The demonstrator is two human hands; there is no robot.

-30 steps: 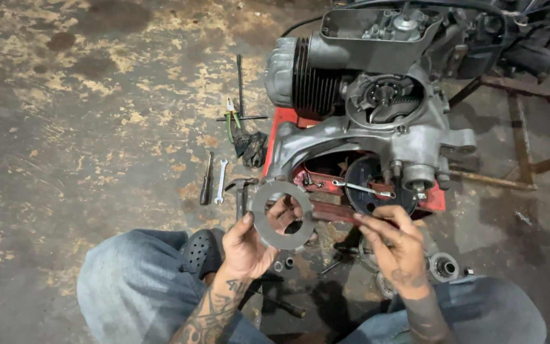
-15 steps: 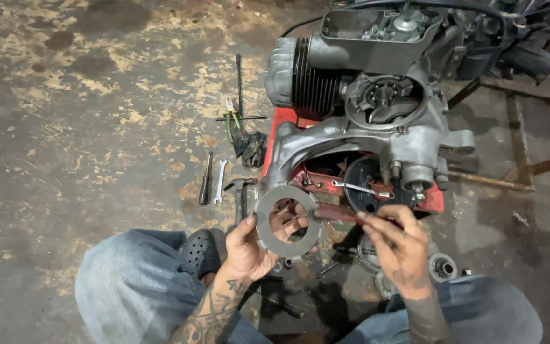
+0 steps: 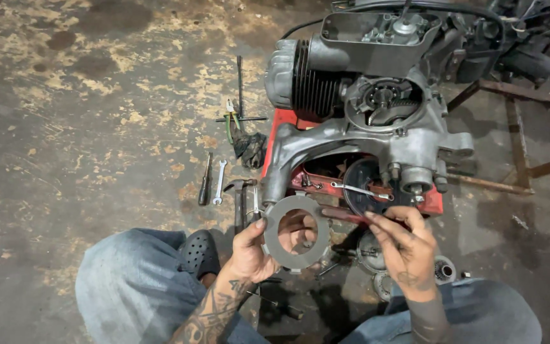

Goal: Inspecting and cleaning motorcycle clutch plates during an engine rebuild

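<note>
Left hand [image 3: 249, 251] pinching grey ring plate [image 3: 295, 232] by rim, holding it up before engine [image 3: 377, 127]. Right hand [image 3: 405, 245] fingers spread, touching plate's far edge. Plate out, not seated; housing lying open, tools [image 3: 214, 181] lying on floor.

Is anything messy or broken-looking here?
The engine sits on the floor with its side opened, gears showing. Tools like a wrench lie scattered on the stained concrete. The left hand holds a flat metal ring. Nothing looks plainly broken.

A repair workshop: stained concrete floor [image 3: 65, 127], a stripped engine [image 3: 364, 121], scattered hand tools [image 3: 221, 181].
</note>
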